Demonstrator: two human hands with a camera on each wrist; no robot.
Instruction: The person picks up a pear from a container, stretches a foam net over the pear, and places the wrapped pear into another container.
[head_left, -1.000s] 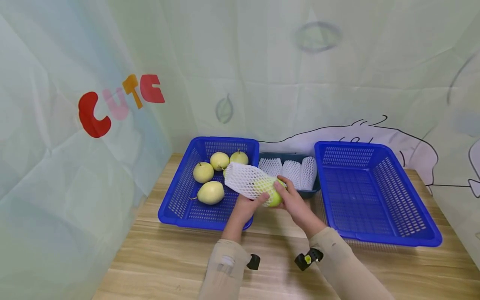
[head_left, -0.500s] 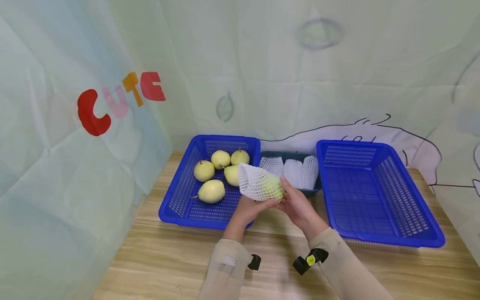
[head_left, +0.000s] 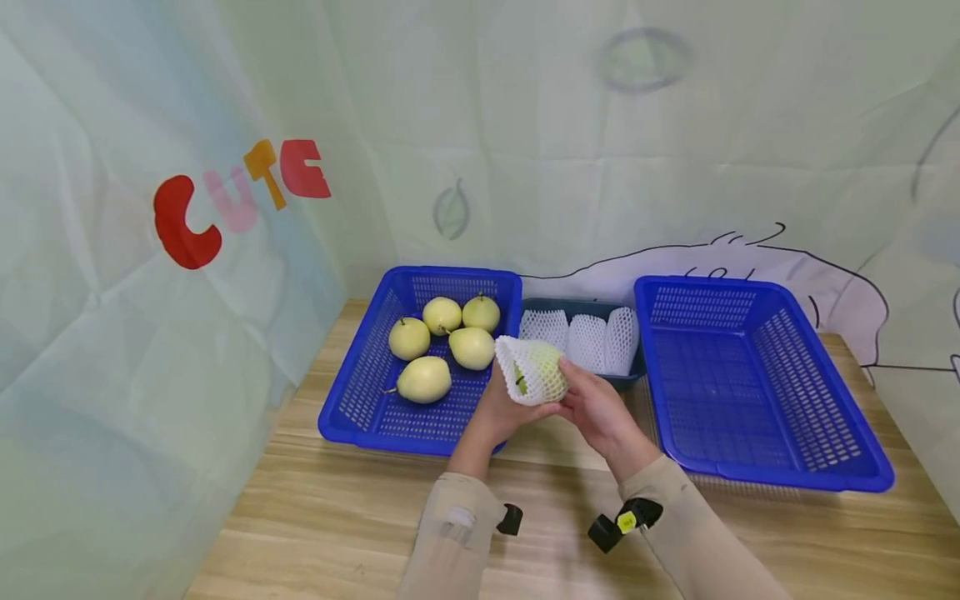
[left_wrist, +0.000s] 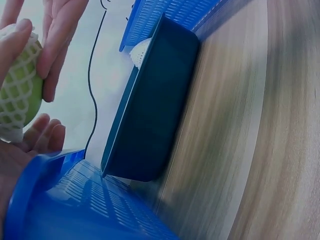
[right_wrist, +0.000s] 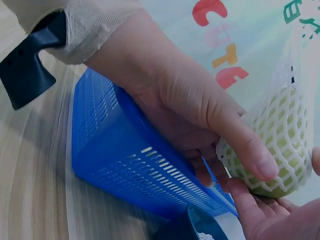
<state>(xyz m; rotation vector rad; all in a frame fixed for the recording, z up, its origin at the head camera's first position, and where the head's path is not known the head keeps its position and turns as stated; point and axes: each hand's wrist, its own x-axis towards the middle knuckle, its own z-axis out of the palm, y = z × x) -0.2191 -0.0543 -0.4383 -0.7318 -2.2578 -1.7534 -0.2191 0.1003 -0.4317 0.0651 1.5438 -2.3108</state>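
You have a pear in a white foam net, held up just off the three o'clock edge of the fruit basket. Your left hand cups it from below, fingers curled round the base; your right hand pinches it between thumb and fingers from the three o'clock side. How the left fingers lie underneath is hard to tell, since the fruit hides much of them. The net's mouth faces about eight o'clock, with the stem showing inside.

Expect a firm, fairly weighty fruit with skin that likely bruises; the net should be light, soft and stretchy, and may slide over it. Take hold round the pear's fat middle, through the mesh, and spare the stem and the loose rim.

Around the pear, five bare pears lie in the basket toward nine and ten o'clock, a dark tray with spare nets stands at one to two, and a second basket at three. A wood-grain tabletop carries everything; a printed curtain hangs at twelve.
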